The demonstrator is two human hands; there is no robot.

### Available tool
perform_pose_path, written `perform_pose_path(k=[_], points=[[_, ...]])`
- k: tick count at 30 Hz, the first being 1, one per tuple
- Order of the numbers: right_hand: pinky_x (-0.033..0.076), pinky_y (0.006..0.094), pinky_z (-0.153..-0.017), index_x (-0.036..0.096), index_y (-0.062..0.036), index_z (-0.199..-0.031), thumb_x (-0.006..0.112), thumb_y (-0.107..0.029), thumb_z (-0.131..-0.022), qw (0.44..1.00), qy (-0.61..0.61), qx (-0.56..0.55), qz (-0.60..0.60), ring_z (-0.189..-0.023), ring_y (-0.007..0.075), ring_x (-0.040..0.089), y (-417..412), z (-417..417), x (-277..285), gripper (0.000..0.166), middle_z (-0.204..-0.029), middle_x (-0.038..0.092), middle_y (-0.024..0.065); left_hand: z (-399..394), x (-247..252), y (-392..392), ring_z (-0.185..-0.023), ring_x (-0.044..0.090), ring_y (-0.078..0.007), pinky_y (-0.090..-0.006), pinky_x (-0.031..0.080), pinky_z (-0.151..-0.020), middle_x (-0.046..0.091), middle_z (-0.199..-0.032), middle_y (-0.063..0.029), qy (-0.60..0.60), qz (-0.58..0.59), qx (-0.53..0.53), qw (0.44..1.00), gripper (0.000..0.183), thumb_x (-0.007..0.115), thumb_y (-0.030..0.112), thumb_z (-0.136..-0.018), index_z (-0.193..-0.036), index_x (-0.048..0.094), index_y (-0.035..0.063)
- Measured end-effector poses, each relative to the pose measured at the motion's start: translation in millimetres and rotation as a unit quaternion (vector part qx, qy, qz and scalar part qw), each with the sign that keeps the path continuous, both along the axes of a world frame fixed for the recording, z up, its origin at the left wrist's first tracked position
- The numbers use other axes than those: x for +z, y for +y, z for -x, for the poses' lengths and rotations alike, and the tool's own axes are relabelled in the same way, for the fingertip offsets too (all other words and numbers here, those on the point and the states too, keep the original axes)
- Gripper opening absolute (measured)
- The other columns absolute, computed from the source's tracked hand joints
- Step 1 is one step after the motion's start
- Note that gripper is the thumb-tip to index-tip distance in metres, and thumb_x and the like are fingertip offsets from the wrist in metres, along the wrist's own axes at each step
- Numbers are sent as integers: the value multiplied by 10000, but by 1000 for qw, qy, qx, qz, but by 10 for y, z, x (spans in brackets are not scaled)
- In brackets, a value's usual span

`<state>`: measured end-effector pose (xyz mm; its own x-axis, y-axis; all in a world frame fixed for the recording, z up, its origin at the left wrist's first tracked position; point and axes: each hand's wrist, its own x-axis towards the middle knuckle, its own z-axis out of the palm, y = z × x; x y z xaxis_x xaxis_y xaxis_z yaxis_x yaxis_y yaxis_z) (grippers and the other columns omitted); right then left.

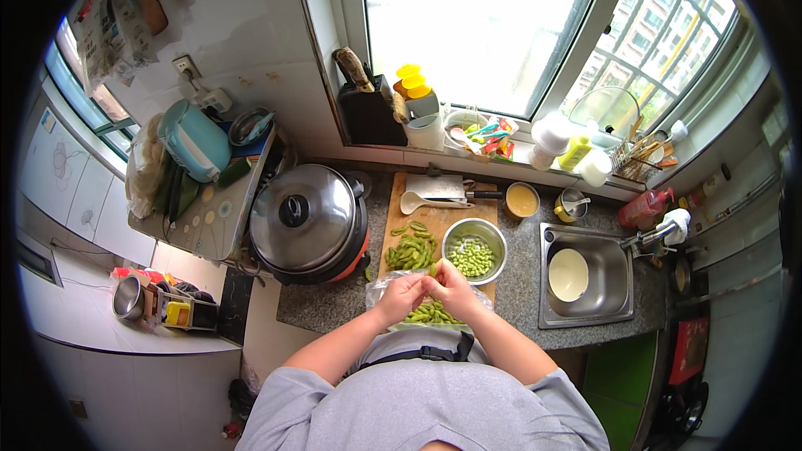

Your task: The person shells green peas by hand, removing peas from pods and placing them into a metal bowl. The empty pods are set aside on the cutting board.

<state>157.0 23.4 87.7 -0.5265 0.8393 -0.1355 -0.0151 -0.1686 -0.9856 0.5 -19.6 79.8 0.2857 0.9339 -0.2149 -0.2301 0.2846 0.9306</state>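
Note:
My left hand [401, 296] and my right hand [455, 293] meet fingertip to fingertip, pinching a green soybean pod [433, 269] between them. Below the hands, more pods [433, 312] lie in a clear plastic bag [378, 288], partly hidden by my wrists. A loose heap of pods or hulls [410, 252] is on the wooden cutting board [393, 208], just beyond my left hand. Shelled green beans [471, 257] cover the bottom of a steel bowl [446, 235], which stands at the board's right side, close to my right fingers.
A cleaver [435, 186] and a white ladle [416, 202] lie across the board's far end. Left stands a large lidded electric pot [302, 216]. To the right are a cup of yellowish liquid [522, 200] and a steel sink [604, 307] holding a cream-coloured bowl [568, 274].

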Motion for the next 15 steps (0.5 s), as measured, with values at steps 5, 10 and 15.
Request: perform_pose_path(k=[5,10,15], points=[[387,236,-538,432,-35,-865,593,-161,-903,998,-38,40,-42,-628,66,428,52,-80,-79,208,-692,471,9,-54,-63,-32,-515,363,-79,-231,308,-470,386,-593,19,-142,49,5,989,260,412,254,-982,-806,491,79],[444,351,-589,432,3,-894,602,-148,-847,966,-173,40,-189,-648,273,546,72,-76,19,233,-722,548,167,-71,-187,-28,-533,415,-125,-267,352,-500,421,-604,-22,-34,15,35,999,226,406,210,-972,-819,480,60],[455,422,-635,427,22,-935,548,-159,-834,935,-288,33,-202,-728,416,565,124,-60,-75,240,-764,560,255,-47,-193,76,-659,565,-283,-379,438,-597,545,-703,-143,375,-226,1,899,160,451,159,-922,-841,477,25]])
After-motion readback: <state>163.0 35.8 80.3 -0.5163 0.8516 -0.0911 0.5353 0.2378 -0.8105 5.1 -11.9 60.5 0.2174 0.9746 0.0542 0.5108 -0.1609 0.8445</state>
